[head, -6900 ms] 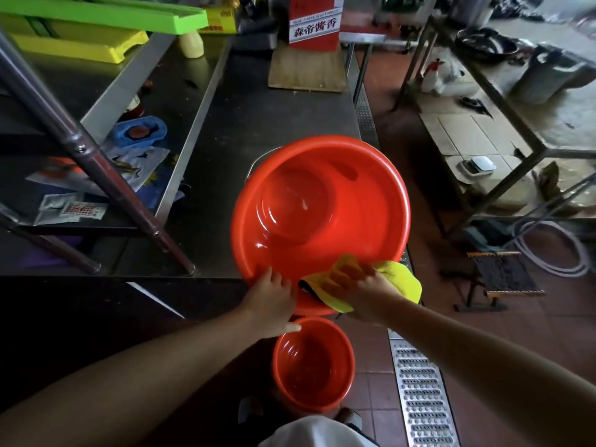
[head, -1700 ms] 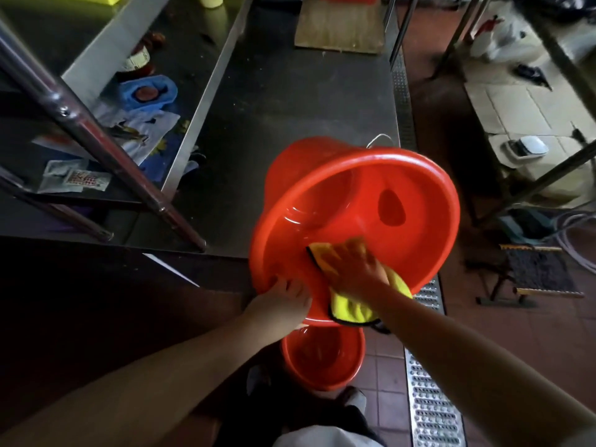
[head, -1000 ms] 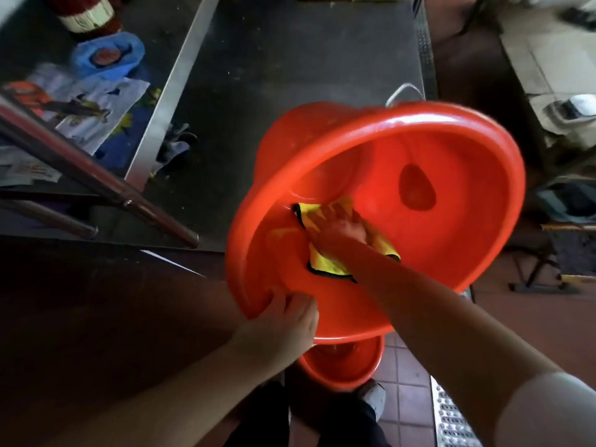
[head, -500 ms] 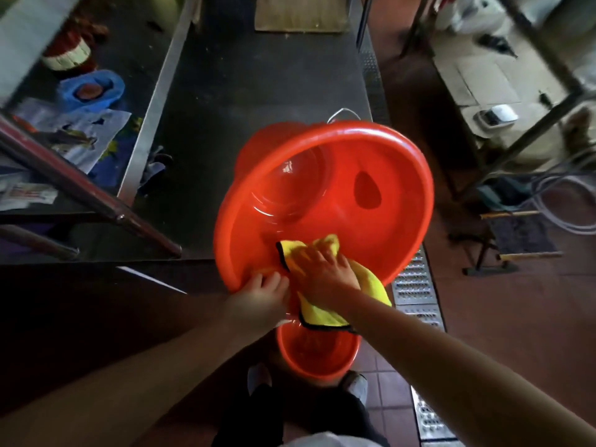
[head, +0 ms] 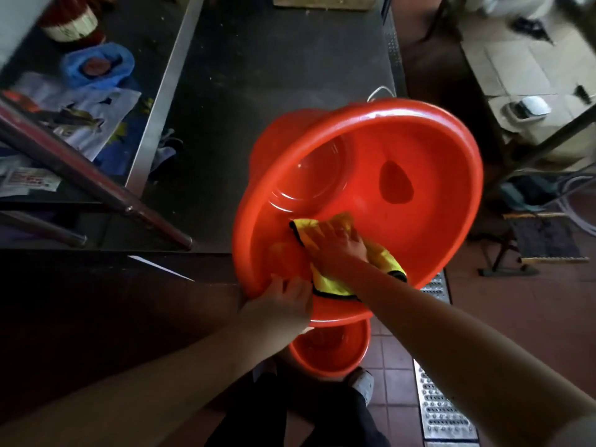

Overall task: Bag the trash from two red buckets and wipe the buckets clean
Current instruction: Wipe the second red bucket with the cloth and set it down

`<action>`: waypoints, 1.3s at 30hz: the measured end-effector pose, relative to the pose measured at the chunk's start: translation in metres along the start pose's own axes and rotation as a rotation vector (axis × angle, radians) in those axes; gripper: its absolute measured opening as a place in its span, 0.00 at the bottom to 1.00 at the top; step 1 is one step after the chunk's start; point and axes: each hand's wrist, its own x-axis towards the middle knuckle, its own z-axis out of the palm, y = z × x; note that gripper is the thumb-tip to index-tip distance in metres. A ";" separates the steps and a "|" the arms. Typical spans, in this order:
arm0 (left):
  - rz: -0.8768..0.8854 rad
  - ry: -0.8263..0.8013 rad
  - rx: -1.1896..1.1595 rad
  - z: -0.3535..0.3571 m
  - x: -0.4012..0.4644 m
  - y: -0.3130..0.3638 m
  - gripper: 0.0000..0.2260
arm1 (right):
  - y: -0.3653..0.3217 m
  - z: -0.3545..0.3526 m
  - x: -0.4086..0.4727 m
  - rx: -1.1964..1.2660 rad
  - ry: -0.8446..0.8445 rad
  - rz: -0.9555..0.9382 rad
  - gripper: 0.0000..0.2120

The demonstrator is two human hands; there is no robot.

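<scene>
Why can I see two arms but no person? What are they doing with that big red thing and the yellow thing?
The camera sits on the person's head and looks down, so you see what they see: their own two arms, and their legs and shoes at the bottom. The big red bucket is tipped toward them at the edge of a dark metal table. The left hand grips its near rim to hold it steady. The right hand is inside, pressing a yellow cloth against the wall to wipe it. Under it, on the tiled floor by the feet, stands a smaller red bucket. On a shelf to the left lie a blue bag and some printed packets.
</scene>
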 end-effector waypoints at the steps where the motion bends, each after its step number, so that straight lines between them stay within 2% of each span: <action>1: 0.005 -0.002 0.014 0.004 0.000 0.001 0.17 | -0.002 0.001 0.013 0.007 0.009 0.006 0.27; 6: 0.032 -0.013 0.092 0.014 -0.003 0.005 0.08 | -0.007 0.012 0.061 0.086 0.056 0.027 0.24; 11: 0.013 0.028 0.111 0.015 -0.002 0.006 0.08 | -0.007 0.011 0.060 0.073 0.040 0.007 0.25; 15: 0.031 -0.013 0.101 0.008 0.001 0.003 0.11 | -0.006 0.006 0.009 0.068 0.010 -0.025 0.26; 18: 0.051 -0.041 0.113 0.001 -0.004 0.000 0.12 | 0.002 0.013 -0.054 -0.014 -0.004 -0.122 0.32; 21: 0.074 -0.065 0.123 -0.006 -0.007 -0.004 0.12 | 0.011 0.022 -0.106 0.041 -0.008 -0.175 0.41; 27: 0.131 -0.125 0.120 -0.015 0.001 -0.015 0.21 | 0.029 0.015 -0.129 -0.056 -0.009 -0.286 0.51; 33: 0.168 -0.159 0.093 -0.033 -0.004 -0.057 0.25 | 0.059 -0.019 -0.136 -0.360 0.040 -0.357 0.49; 36: 0.180 -0.207 0.128 -0.042 -0.012 -0.077 0.24 | 0.067 -0.032 -0.143 -0.489 0.100 -0.386 0.43; 39: 0.078 -0.239 0.175 -0.046 -0.012 -0.076 0.22 | 0.063 -0.039 -0.145 -0.573 0.195 -0.435 0.36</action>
